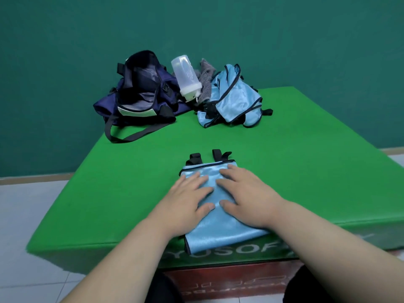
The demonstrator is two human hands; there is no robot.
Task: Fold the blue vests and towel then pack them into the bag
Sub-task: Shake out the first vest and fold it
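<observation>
Both hands, left (189, 199) and right (244, 194), pressed flat with straight fingers on a folded vest (215, 215) at the tabletop's (131, 182) near edge. The vest's long axis ran away from the person; the open bag (140, 95) lay far left, nearer the left hand.

Gym-like room — green padded mat (113, 193) (teal wall (65, 40)).

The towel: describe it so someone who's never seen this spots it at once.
On the far edge of the green mat, a navy bag sits left and a heap of light blue vests right. Between them, just behind the tipped clear bottle, lies the towel. It is the only grey, striped cloth; the vests are shiny blue.
</observation>
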